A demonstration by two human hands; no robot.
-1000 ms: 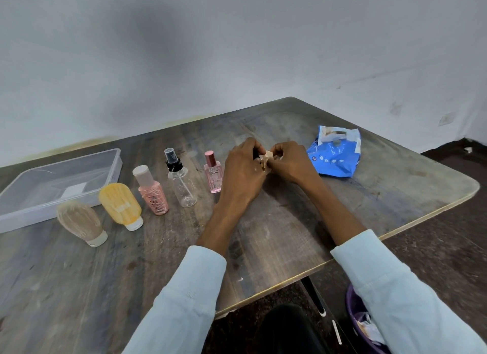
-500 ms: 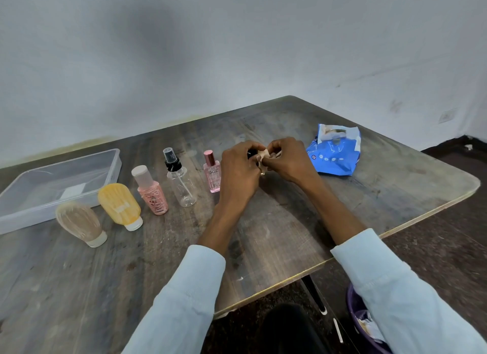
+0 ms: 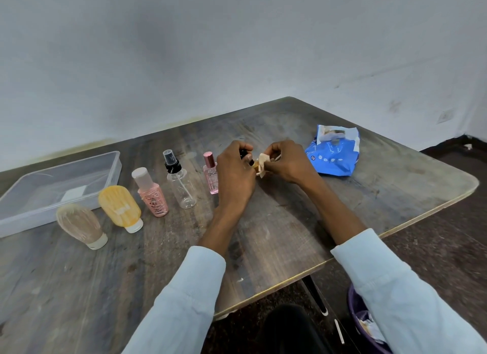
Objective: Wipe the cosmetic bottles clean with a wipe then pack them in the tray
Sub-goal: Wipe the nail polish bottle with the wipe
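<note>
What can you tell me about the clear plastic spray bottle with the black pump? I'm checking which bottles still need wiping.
The clear plastic spray bottle stands upright on the wooden table, untouched. It has a black pump under a see-through cap, a dip tube inside, and looks empty. It stands between the pink bottle with the beige cap and the small pink perfume bottle.

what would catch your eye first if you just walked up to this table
The two hands meeting mid-table: the left hand grips a small dark-capped bottle while the right hand rubs it with a crumpled wipe. Left of them runs a row of five bottles, the yellow bottle standing out, ending by a clear plastic tray. A bright blue wipes pack lies to the right.
</note>
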